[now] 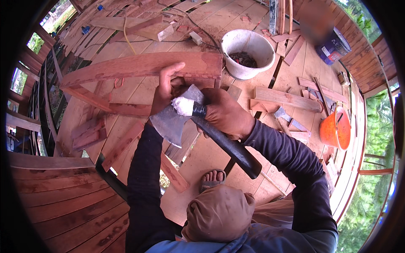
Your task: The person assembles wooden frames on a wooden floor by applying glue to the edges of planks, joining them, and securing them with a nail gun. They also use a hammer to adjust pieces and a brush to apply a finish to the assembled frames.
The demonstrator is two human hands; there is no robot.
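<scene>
My right hand point(230, 111) is closed round an axe close to its head. The axe has a grey metal blade point(171, 124), a lump of white wrapping point(182, 106) by the head, and a black handle point(236, 152) slanting down to the right. Behind the blade, my left hand point(166, 86) grips the reddish wooden frame point(139, 65) near its right end, one finger stretched over the board. The axe head hides part of this hand and the lower edge of the wood.
A white tub point(247, 52) with dark scraps stands beyond the frame. To the right lie a wood block point(287, 99), a hatchet-like tool point(291, 120) and an orange bucket point(335, 128). Loose planks point(122, 147) and a cable point(194, 21) lie about. Floorboards have gaps. My sandalled foot point(213, 177) is below.
</scene>
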